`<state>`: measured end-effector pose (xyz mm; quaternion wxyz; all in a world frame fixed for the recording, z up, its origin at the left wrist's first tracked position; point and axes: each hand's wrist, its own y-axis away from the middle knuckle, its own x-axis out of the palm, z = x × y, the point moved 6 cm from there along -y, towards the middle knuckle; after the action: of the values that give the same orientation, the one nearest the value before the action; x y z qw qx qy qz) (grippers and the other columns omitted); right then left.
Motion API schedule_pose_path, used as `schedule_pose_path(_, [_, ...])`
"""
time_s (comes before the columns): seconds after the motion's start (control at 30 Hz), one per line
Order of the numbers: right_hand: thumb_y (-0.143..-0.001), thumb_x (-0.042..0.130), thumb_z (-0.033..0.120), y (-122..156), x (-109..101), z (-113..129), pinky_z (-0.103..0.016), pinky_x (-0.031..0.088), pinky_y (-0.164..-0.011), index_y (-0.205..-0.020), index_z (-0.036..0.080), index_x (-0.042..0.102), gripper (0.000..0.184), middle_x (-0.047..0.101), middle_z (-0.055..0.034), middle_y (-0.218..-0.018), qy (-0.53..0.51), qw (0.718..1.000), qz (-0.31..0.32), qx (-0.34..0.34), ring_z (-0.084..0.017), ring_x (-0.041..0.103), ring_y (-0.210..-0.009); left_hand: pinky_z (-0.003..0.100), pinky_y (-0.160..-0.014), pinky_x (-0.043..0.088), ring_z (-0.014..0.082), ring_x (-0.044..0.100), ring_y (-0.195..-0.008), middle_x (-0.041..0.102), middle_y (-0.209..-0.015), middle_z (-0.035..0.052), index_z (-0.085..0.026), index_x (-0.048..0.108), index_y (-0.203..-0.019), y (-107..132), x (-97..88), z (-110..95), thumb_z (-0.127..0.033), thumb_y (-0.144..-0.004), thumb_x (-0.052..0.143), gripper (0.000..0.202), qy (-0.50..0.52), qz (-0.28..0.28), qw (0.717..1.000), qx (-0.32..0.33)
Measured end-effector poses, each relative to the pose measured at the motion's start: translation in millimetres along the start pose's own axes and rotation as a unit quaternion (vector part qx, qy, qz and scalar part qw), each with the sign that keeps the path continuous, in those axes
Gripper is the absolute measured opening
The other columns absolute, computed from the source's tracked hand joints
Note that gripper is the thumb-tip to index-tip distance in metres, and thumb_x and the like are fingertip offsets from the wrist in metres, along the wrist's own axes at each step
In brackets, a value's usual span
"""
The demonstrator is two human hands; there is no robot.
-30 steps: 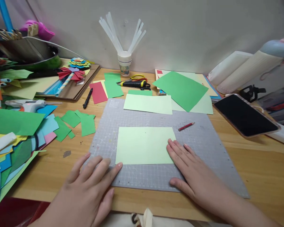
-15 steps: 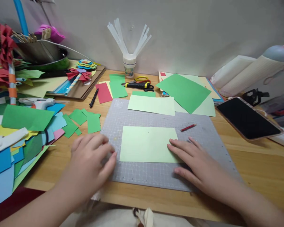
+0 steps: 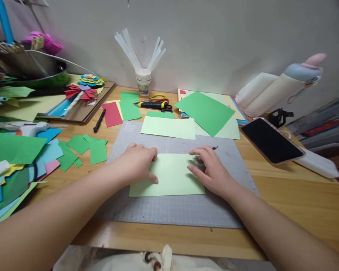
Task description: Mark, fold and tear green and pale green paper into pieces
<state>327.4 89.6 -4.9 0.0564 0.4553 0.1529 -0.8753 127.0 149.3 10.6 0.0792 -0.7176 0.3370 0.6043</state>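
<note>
A pale green sheet of paper (image 3: 169,177) lies flat on the grey cutting mat (image 3: 169,210). Over its left part reaches my left hand (image 3: 141,163), thumb and fingers apart, with nothing between them. My right hand (image 3: 210,169) is at the sheet's right edge, fingers loosely curved and thumb spread; whether the fingertips touch the paper I cannot tell. Behind the right fingers a red pencil (image 3: 215,148) is mostly hidden. A second pale green strip (image 3: 168,127) rests across the mat's back edge.
Behind the mat lie a yellow-black utility knife (image 3: 151,105), a black pen (image 3: 99,120) and a darker green sheet (image 3: 205,113). Paper cups (image 3: 143,84) hold white sticks. Green scraps (image 3: 98,151) and a glue gun (image 3: 31,128) are at left, a phone (image 3: 272,140) at right.
My left hand has moved right, from beside the sheet to over its left part. My right hand has shifted up along the right edge, now covering most of the pencil. The view has turned slightly right.
</note>
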Motion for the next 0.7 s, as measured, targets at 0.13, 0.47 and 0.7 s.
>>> schedule_pose_path(0.13, [-0.093, 0.051, 0.033, -1.6, -14.5, -4.1, -0.04, 0.045, -0.089, -0.113, 0.023, 0.053, 0.023, 0.05, -0.0094, -0.114, -0.059, 0.994, -0.096, 0.004, -0.022, 0.052, -0.102, 0.036, -0.08, 0.04, 0.0259, 0.059, -0.092, 0.066, -0.09, 0.0018, -0.024, 0.061, -0.081, -3.3, 0.3, -11.6, -0.039, -0.062, 0.076, 0.028, 0.025, 0.018, 0.999, 0.022])
schedule_pose_path(0.47, [-0.088, 0.054, 0.026, -10.2, -38.4, -61.7, -0.049, 0.034, -0.092, -0.102, 0.026, 0.064, 0.017, 0.063, -0.0084, -0.113, 0.138, 0.988, -0.01, 0.071, -0.031, 0.051, -0.112, 0.03, -0.054, 0.037, 0.0268, 0.063, -0.076, 0.069, -0.091, 0.0056, -0.025, 0.062, -0.094, -0.5, 1.3, -6.0, -0.036, -0.07, 0.063, 0.027, 0.064, 0.021, 0.996, -0.054])
schedule_pose_path(0.7, [-0.087, 0.052, 0.029, -13.4, -48.6, -82.6, -0.041, 0.034, -0.082, -0.085, 0.023, 0.063, 0.013, 0.067, -0.0062, -0.095, 0.158, 0.979, -0.037, 0.126, -0.027, 0.057, -0.098, 0.028, -0.061, 0.047, 0.0208, 0.064, -0.077, 0.07, -0.083, 0.0003, -0.024, 0.065, -0.087, 29.5, -41.9, -8.2, -0.048, -0.08, 0.059, 0.026, 0.286, -0.117, 0.95, -0.036])
